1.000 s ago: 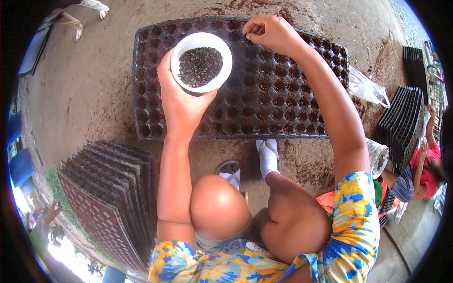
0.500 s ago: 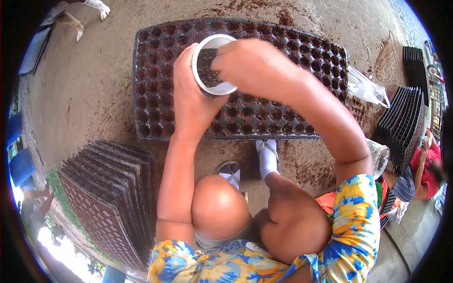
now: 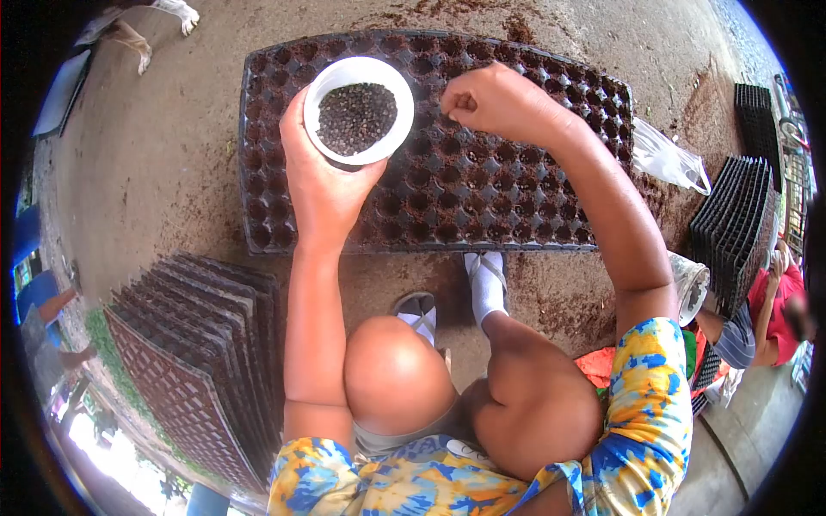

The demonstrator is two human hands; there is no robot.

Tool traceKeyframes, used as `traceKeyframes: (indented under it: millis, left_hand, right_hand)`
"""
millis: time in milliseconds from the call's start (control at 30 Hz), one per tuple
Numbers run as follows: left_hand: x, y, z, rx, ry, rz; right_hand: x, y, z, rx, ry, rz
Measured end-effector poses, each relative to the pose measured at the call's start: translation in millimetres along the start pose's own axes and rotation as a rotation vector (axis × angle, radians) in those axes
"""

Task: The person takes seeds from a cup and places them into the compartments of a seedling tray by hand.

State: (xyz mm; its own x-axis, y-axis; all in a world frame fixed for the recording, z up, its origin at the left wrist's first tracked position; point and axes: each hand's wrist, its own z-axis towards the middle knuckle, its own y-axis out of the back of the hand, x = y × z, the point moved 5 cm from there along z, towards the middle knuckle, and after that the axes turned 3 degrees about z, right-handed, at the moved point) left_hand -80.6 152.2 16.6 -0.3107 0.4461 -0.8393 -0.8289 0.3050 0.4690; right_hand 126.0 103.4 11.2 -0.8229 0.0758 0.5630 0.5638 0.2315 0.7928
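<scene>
My left hand (image 3: 331, 189) is wrapped round a white cup (image 3: 403, 107) with small dark seeds (image 3: 357, 119) inside, held over the left part of a black seedling tray (image 3: 430, 185). Dark soil lies in the tray's many round cells. To the right of the cup, my right hand (image 3: 499, 101) hovers over the upper middle of the tray, its fingers pinched together. Whatever the fingertips hold, if anything, is too small to make out.
Stacked trays (image 3: 198, 361) stand at the lower left, with more stacks (image 3: 731, 232) at the right. A plastic bag (image 3: 667, 159) lies beside the tray. A person in red (image 3: 779, 314) sits at the right. Animal legs (image 3: 129, 39) show at the upper left.
My right hand has come out of the cup and moved right over the tray, fingers pinched. My left hand has shifted the cup left and turned its opening upward.
</scene>
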Motion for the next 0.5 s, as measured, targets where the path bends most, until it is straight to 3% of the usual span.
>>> traceKeyframes:
  millis: [267, 400, 500]
  left_hand:
    - [-4.6, -5.2, 0.5, 0.006, -0.008, 0.003]
    - [-14.2, -13.8, 0.8, 0.022, -0.015, 0.144]
    - [-24.4, -25.4, -0.5, 0.059, -0.125, 0.110]
  right_hand:
    - [1.9, 1.1, -5.8, -0.039, -0.015, -0.044]
    - [51.3, 32.9, -12.4, -0.291, 0.243, -0.065]
    - [70.3, -5.1, 4.1, 0.018, 0.285, -0.444]
